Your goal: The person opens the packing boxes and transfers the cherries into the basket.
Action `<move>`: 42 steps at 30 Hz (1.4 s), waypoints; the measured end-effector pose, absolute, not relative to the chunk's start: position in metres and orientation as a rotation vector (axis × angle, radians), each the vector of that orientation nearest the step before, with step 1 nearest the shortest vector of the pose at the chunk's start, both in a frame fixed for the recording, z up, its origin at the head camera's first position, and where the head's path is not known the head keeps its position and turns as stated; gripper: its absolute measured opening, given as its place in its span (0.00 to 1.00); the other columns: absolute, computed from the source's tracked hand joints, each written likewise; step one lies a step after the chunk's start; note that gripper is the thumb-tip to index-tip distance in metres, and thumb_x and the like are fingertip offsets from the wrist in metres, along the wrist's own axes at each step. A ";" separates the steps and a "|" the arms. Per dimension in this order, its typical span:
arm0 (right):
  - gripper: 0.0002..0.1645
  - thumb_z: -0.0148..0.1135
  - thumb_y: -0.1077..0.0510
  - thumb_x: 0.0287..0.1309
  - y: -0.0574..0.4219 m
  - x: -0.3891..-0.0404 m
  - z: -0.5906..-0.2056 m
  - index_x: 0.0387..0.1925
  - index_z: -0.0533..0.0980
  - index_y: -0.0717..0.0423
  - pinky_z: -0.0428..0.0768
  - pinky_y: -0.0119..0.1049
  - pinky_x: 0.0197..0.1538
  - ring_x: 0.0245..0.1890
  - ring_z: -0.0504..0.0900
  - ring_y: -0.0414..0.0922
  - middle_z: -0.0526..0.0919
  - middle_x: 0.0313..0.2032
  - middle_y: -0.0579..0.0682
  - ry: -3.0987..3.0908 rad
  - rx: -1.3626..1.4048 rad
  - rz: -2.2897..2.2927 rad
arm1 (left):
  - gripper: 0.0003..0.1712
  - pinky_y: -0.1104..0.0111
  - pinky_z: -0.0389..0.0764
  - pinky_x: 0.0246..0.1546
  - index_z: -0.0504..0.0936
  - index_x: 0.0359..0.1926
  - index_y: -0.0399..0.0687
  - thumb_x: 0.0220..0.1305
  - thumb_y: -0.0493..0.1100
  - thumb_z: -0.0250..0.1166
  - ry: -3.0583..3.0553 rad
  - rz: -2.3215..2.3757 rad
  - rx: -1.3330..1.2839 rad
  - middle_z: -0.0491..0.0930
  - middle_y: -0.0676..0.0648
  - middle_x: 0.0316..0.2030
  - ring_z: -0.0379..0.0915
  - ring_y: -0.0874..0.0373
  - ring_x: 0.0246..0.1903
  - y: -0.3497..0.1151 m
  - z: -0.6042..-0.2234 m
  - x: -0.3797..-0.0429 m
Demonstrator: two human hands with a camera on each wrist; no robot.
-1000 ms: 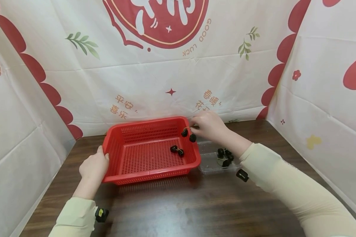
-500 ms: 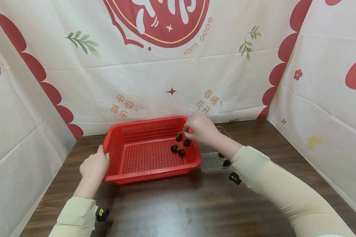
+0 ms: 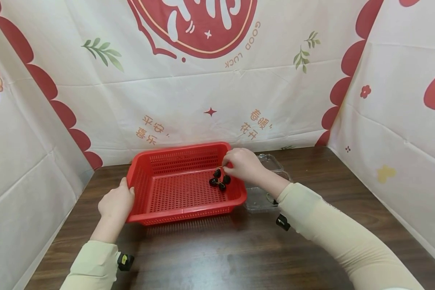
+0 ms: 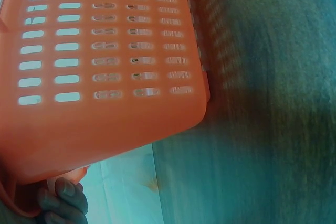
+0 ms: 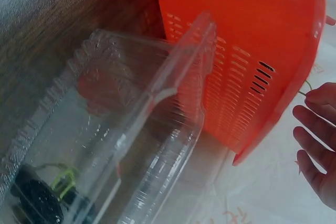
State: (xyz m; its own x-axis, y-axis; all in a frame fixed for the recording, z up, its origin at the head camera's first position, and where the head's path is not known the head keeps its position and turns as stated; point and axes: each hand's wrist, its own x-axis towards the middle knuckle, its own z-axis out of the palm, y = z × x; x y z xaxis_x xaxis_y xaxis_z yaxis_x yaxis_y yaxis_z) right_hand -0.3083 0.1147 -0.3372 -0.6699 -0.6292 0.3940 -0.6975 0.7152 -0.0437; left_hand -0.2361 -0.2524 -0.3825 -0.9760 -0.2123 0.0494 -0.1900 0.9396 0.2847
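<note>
In the head view my left hand (image 3: 117,203) grips the left rim of a red perforated plastic basket (image 3: 188,211); the left wrist view has its fingers (image 4: 71,195) curled under that rim. Over the basket's right side, my right hand (image 3: 243,164) pinches the thin stem of a pair of dark cherries (image 3: 226,179). They hang low, close to another dark pair of cherries (image 3: 213,182) on the basket floor; whether the pairs touch, I cannot tell. In the right wrist view, the stem (image 5: 305,88) shows at the thumb and forefinger, while the basket wall hides the fruit.
A clear plastic box (image 3: 258,197) with a raised lid stands right of the basket, partly under my right forearm. More dark cherries (image 5: 37,198) lie inside it. The brown wooden table (image 3: 188,253) is bounded by white printed cloth (image 3: 188,96) behind and on both sides.
My right hand has moved left and down from the basket's right rim, lowering the pair of cherries towards the pair inside. The left hand keeps its grip on the basket.
</note>
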 end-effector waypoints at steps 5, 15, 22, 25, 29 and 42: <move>0.02 0.61 0.56 0.48 0.110 -0.309 -0.343 0.25 0.79 0.47 0.74 0.39 0.38 0.28 0.72 0.37 0.78 0.25 0.40 -2.604 1.026 0.289 | 0.30 0.57 0.71 0.14 0.54 0.62 0.36 0.64 0.48 0.47 -3.016 -0.428 0.312 0.73 0.39 0.21 0.66 0.49 0.17 -0.252 -0.383 -0.236; 0.02 0.62 0.56 0.47 0.100 -0.313 -0.355 0.26 0.80 0.46 0.75 0.38 0.37 0.29 0.72 0.37 0.80 0.26 0.40 -2.645 1.013 0.320 | 0.30 0.56 0.71 0.15 0.54 0.62 0.36 0.64 0.48 0.47 -3.025 -0.422 0.321 0.73 0.38 0.22 0.67 0.49 0.17 -0.251 -0.383 -0.236; 0.02 0.62 0.54 0.48 0.096 -0.315 -0.361 0.27 0.79 0.45 0.75 0.35 0.35 0.26 0.70 0.36 0.79 0.26 0.40 -2.719 0.970 0.349 | 0.30 0.56 0.71 0.15 0.54 0.62 0.36 0.64 0.48 0.48 -3.019 -0.422 0.320 0.73 0.38 0.22 0.67 0.49 0.17 -0.251 -0.383 -0.237; 0.03 0.63 0.53 0.48 0.095 -0.316 -0.364 0.28 0.79 0.44 0.75 0.34 0.34 0.25 0.70 0.35 0.78 0.26 0.39 -2.737 0.958 0.353 | 0.30 0.56 0.71 0.15 0.54 0.61 0.36 0.64 0.48 0.48 -3.017 -0.424 0.322 0.73 0.38 0.22 0.67 0.49 0.17 -0.251 -0.384 -0.238; 0.03 0.63 0.53 0.47 0.094 -0.319 -0.369 0.27 0.79 0.44 0.74 0.34 0.33 0.25 0.69 0.35 0.77 0.25 0.37 -2.747 0.949 0.351 | 0.30 0.56 0.71 0.15 0.54 0.62 0.36 0.64 0.48 0.48 -3.018 -0.431 0.326 0.73 0.38 0.22 0.67 0.49 0.17 -0.250 -0.383 -0.238; 0.02 0.61 0.52 0.48 0.088 -0.326 -0.380 0.26 0.78 0.43 0.72 0.31 0.31 0.22 0.69 0.35 0.74 0.20 0.35 -2.802 0.931 0.316 | 0.30 0.57 0.71 0.14 0.54 0.61 0.36 0.64 0.48 0.48 -3.019 -0.434 0.324 0.73 0.38 0.22 0.67 0.49 0.17 -0.251 -0.382 -0.237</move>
